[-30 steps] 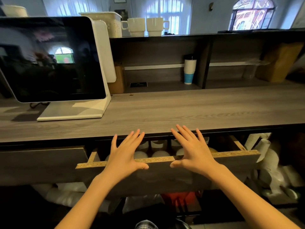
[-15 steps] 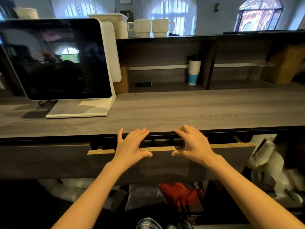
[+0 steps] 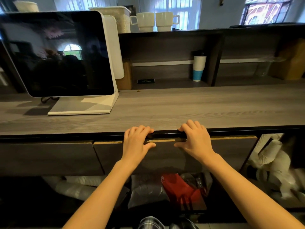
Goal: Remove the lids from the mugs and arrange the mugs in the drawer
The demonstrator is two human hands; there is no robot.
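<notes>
The dark wood drawer (image 3: 231,149) under the counter is pushed almost fully in, only a thin strip of its chipboard top edge showing. The mugs inside are hidden. My left hand (image 3: 137,142) lies flat against the drawer front, fingers curled up over its top edge. My right hand (image 3: 194,139) presses the front the same way, a little to the right. Neither hand holds anything. Two white mugs (image 3: 155,21) without lids stand on the top shelf at the back.
A white-framed screen (image 3: 57,53) stands on the grey wood counter (image 3: 181,106) at left. A white and blue cup stack (image 3: 198,66) sits in the shelf nook. Paper cup stacks (image 3: 272,156) lie at lower right; a red bag (image 3: 181,189) lies below the drawer.
The drawer has slid in from well open, with mugs visible inside, to nearly shut. Both hands moved forward with its front, and the fingers curled over the top edge.
</notes>
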